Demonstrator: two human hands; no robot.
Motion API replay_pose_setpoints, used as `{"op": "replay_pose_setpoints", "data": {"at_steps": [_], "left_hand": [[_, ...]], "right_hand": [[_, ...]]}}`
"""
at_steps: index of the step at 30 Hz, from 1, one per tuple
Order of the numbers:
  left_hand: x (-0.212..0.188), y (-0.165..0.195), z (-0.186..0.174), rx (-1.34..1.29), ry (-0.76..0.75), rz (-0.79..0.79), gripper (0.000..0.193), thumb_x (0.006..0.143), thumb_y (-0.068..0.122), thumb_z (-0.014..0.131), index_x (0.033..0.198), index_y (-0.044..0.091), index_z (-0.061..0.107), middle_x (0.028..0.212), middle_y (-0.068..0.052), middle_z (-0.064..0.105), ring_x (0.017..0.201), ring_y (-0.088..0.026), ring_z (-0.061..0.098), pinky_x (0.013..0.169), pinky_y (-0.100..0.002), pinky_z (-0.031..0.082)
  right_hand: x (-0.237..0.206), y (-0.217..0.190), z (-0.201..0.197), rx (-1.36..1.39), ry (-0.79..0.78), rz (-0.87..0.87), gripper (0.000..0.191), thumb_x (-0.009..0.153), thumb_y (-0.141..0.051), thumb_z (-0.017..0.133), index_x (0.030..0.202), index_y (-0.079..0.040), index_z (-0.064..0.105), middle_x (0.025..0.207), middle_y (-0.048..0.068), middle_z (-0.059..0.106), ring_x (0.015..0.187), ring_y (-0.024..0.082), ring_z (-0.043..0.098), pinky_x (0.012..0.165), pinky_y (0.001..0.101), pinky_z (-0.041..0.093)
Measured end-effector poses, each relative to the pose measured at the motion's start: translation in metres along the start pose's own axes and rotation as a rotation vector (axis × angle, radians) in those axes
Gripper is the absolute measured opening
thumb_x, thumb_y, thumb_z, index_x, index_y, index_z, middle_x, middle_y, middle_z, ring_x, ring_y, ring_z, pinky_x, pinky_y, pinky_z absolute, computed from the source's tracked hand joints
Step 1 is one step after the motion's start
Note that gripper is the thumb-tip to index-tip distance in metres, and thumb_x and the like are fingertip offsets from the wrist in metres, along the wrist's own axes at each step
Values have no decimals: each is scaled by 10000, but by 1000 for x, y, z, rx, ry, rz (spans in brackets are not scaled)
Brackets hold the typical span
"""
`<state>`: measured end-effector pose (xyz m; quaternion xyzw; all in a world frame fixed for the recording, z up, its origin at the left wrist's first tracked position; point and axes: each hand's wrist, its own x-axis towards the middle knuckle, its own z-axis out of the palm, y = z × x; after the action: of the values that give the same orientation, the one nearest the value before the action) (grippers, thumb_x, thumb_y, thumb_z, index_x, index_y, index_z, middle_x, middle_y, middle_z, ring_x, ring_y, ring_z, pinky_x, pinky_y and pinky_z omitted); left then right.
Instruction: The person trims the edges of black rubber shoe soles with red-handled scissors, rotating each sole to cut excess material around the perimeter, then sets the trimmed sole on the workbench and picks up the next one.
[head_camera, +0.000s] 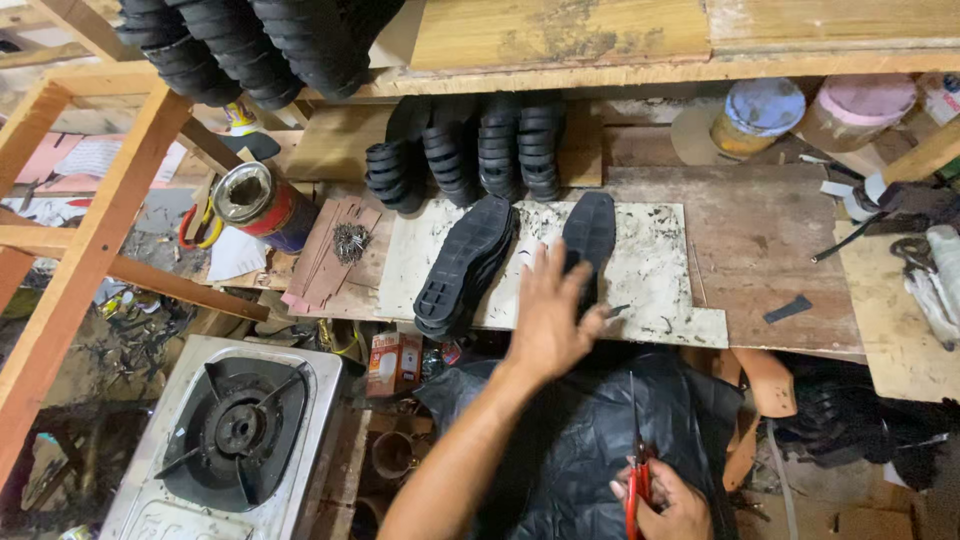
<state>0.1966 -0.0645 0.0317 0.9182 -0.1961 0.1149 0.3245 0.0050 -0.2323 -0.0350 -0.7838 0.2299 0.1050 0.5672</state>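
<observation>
Black rubber shoe sole, single, flat (588, 237) lies on the stained white cutting board (660, 270) on the wooden surface (770, 250), long axis running near-to-far, tilted slightly. It sits just beyond the left hand (548, 318) — fingertips at or over its near end; contact cannot be confirmed, since the hand blurs with motion. Left hand: fingers spread, palm down, reaching far. It is clearly the nearer of the two hands to the sole.

Right hand (668, 505) is low and near, well apart from the sole, closed around the red handles of a pair of scissors (636, 455), blades pointing far. Part of this hand is cut off by the bottom edge of the frame.

Left of the single sole, a stack of black soles (462, 265) lies angled on the same board, close beside but apart from it. Further rows of black soles stand on edge (465, 150) at the far side.

Hidden or unclear — black sheet material (580, 440) covers the lap area beneath both arms; what lies under it cannot be seen. The single sole's near end is partly masked by the fingers.
</observation>
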Motion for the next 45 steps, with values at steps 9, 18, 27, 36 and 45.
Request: {"op": "replay_pose_setpoints", "data": {"at_steps": [9, 18, 27, 36, 45], "left_hand": [[9, -58, -122, 497, -209, -482, 505, 859, 438, 745, 1149, 28, 687, 1167, -196, 711, 1113, -384, 670, 962, -529, 510], [-18, -72, -143, -334, 293, -338, 480, 924, 310, 720, 1226, -59, 661, 1075, -157, 767, 974, -289, 772, 862, -401, 588], [-139, -15, -62, -1595, -184, -599, 413, 1029, 185, 651, 1338, -83, 589, 1093, -125, 724, 971, -170, 693, 877, -303, 580], [-162, 14, -61, -1400, -80, -738, 444, 829, 18, 729, 1256, 36, 609, 953, -28, 697, 801, -120, 643, 704, -297, 552], [-183, -11, -56, -1158, -38, -840, 158, 851, 116, 835, 922, 16, 735, 818, -5, 664, 731, -105, 559, 665, -267, 450]], "right_hand": [[4, 7, 5, 28, 43, -270, 478, 638, -103, 918, 1067, -14, 729, 822, 78, 831, 757, 151, 799, 706, 294, 613], [-2, 0, 1, 36, 54, -264, 499, 658, -76, 897, 1116, 0, 712, 825, 91, 811, 747, 145, 781, 699, 303, 619], [3, 4, -4, 421, -219, 71, 468, 765, -55, 775, 1212, 1, 649, 942, 76, 800, 876, 129, 771, 784, 290, 606], [-20, 36, -41, -91, -414, -91, 530, 744, -192, 870, 1233, -55, 717, 795, 45, 702, 694, 108, 659, 656, 263, 547], [-41, 53, -57, -377, -460, -69, 649, 594, -274, 1008, 1177, -124, 765, 764, 47, 776, 651, 149, 718, 617, 290, 600]]}}
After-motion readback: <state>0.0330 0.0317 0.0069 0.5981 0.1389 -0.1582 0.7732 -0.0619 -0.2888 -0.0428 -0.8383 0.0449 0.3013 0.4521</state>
